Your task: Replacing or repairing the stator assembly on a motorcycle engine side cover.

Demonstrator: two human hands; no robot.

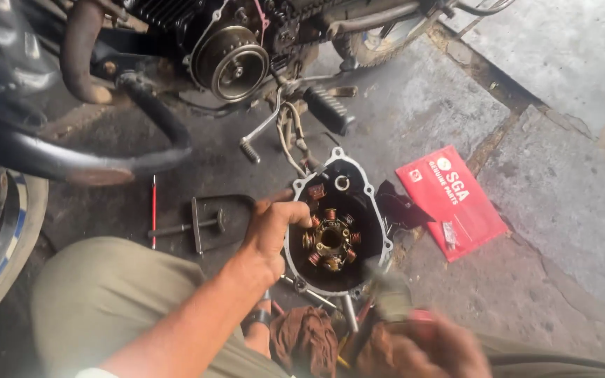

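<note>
Here, the left hand (271, 234) is gripping the stator cover's (337, 231) rim on the floor while the blurred right hand (421, 346), grip unclear, is nearing; a slip could nick the copper coils (330, 240).

Quick count of what's on the floor: one engine side cover (337, 231) lying open side up, with one stator (330, 240) inside it, and I can make out roughly eight copper coils around that ring, hard to be exact. One red parts packet (453, 203). One red-handled screwdriver (153, 210). One T-shaped puller tool (201, 225). One brown rag (306, 339). Two hands: left hand (274, 234) and right hand (421, 346), the second one blurred.
</note>
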